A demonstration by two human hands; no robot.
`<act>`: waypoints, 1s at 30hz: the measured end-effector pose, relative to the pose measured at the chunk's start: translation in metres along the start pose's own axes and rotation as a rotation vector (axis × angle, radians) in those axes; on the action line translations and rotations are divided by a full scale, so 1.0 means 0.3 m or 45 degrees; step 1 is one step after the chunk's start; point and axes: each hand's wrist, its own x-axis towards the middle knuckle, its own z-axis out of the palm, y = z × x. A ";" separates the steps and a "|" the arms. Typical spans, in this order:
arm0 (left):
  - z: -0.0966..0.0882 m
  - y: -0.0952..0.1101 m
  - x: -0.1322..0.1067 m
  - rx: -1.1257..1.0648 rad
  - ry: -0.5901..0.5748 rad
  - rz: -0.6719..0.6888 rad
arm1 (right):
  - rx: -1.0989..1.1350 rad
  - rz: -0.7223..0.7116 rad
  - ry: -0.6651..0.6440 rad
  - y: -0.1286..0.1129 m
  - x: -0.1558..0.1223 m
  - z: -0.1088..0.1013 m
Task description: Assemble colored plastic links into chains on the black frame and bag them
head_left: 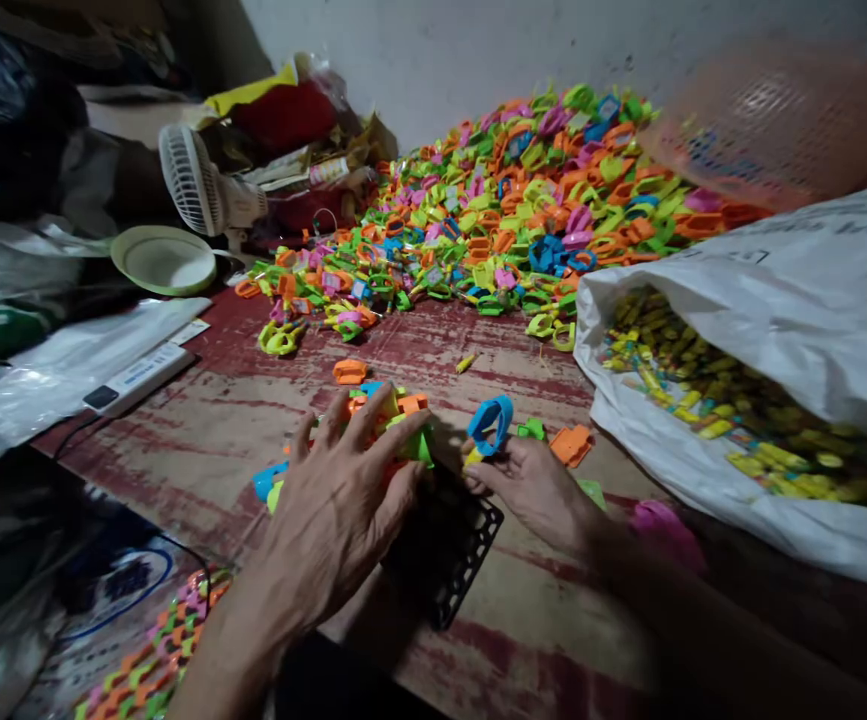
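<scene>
My right hand (545,490) pinches a blue plastic loop (490,424), shaped like a toy watch band, with a small yellow piece (473,457) at its lower edge. My left hand (350,480) is spread out over a small heap of coloured plastic pieces (358,405), fingers apart, and hides much of it. A green piece (422,447) shows beside its index finger; whether the thumb touches it I cannot tell. Between the hands, a black perforated tray (444,560) lies tilted, partly covered by the left hand. Orange (572,445) and green pieces (531,428) lie just beyond my right hand.
A large pile of bright plastic watch-like pieces (478,220) rests against the wall. On the right, a white sack (778,270) holds many yellow pieces (703,400). A pink basket (778,130) stands behind it. At left are a fan (193,180), a plate (163,260) and a white power strip (140,378).
</scene>
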 end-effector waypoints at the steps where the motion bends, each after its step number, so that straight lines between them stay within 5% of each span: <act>1: 0.000 -0.002 -0.001 -0.009 0.004 0.003 | -0.071 0.009 0.026 0.001 0.006 0.014; 13: 0.029 -0.003 -0.017 -0.076 0.182 -0.055 | -0.681 -0.256 0.221 -0.043 -0.014 0.085; 24: 0.005 0.005 -0.016 -0.130 0.117 -0.077 | -0.548 -0.161 0.272 -0.016 -0.003 0.116; 30: -0.037 0.015 0.024 -0.203 -0.067 -0.112 | -0.641 -0.343 0.145 -0.031 0.001 0.091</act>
